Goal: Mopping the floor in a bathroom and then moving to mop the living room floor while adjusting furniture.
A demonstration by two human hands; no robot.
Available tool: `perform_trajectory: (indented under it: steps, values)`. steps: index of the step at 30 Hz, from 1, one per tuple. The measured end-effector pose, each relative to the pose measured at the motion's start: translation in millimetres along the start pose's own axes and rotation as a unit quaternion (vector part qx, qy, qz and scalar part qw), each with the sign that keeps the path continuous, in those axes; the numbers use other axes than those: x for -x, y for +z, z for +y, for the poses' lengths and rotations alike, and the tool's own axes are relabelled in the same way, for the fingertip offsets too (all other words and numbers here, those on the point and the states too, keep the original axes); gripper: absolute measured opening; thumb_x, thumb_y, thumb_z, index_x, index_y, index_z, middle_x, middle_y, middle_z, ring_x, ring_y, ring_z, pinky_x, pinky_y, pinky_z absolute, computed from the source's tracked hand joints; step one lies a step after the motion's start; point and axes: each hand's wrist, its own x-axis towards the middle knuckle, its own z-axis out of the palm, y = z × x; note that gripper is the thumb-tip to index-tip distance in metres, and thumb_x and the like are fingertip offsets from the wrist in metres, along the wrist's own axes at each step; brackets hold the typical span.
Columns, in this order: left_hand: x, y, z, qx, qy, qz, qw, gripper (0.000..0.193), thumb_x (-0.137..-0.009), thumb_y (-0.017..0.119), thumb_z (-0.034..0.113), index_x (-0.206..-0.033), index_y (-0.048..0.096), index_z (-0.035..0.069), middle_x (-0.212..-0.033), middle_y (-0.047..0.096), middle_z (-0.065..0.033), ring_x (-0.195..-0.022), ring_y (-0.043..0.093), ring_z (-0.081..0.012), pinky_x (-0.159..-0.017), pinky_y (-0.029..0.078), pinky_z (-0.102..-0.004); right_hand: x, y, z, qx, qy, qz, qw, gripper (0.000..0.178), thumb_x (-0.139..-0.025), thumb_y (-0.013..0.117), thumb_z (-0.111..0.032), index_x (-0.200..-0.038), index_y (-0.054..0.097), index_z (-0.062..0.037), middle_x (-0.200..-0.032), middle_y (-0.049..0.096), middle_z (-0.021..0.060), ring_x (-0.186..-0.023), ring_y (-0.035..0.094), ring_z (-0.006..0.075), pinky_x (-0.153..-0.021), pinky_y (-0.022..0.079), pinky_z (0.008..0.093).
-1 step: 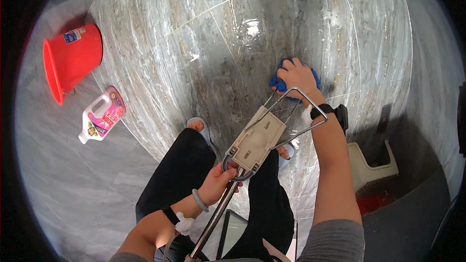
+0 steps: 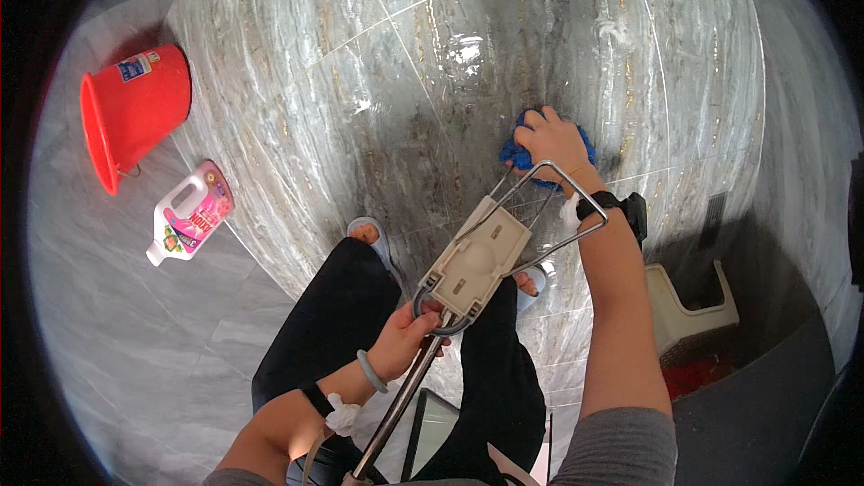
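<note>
With my left hand (image 2: 407, 340) I grip a mop pole (image 2: 402, 414) just below its head. That head is a beige plastic plate (image 2: 480, 256) with bent metal wire loops (image 2: 589, 225) at its far end and no pad on it. My right hand (image 2: 551, 142) is closed on a blue, shaggy cloth (image 2: 517, 158) and presses it against the grey marbled tiles (image 2: 504, 63). One wire loop crosses in front of my right wrist. Part of the cloth is hidden under my palm.
A red bucket (image 2: 144, 108) stands at the far left, with a pink-and-white jug (image 2: 193, 214) near it. On the right is a beige plastic stool (image 2: 688, 315) beside a dark grey panel (image 2: 751, 396). My slippered feet show below the middle. Bright reflections lie on the tiles.
</note>
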Motion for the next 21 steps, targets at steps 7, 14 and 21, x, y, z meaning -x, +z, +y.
perform_trajectory:
  steps: [7, 14, 21]
  values:
    - [-4.3, 0.0, -6.6, -0.003, 0.043, -0.011, 0.999, 0.024, -0.096, 0.049, 0.018, -0.115, 0.049, 0.004, -0.097, 0.062, -0.0064, -0.071, 0.063, -0.0138, -0.057, 0.053, -0.0258, -11.9, -30.1, -2.0, -0.049, 0.026, -0.089, 0.994, 0.041, -0.064, 0.08, -0.031, -0.098, 0.063, -0.0151, -0.107, 0.055, 0.0075, -0.104, 0.054, 0.0296, -0.081, 0.051, 0.0418]
    - [-4.5, -4.6, -17.0, -0.004, 0.056, 0.04, 0.998, 0.02, -0.095, 0.048, 0.015, -0.111, 0.051, 0.004, -0.09, 0.061, -0.0068, -0.065, 0.061, -0.0137, -0.051, 0.051, -0.025, 52.8, 3.4, -0.2, -0.078, 0.191, 0.272, 0.94, 0.058, -0.067, 0.082, -0.033, -0.116, 0.06, -0.0125, -0.138, 0.038, 0.0189, -0.114, 0.047, 0.0375, -0.097, 0.042, 0.0423]
    - [-5.7, 5.1, -14.3, -0.09, 0.086, 0.056, 0.991, 0.019, -0.097, 0.047, 0.017, -0.11, 0.052, 0.003, -0.09, 0.06, -0.0045, -0.066, 0.059, -0.0102, -0.053, 0.05, -0.0231, 32.4, 42.3, -3.6, 0.033, 0.207, 0.244, 0.947, 0.036, -0.078, 0.068, -0.046, -0.079, 0.062, -0.0104, -0.088, 0.054, 0.0093, -0.085, 0.053, 0.0309, -0.065, 0.048, 0.0447]
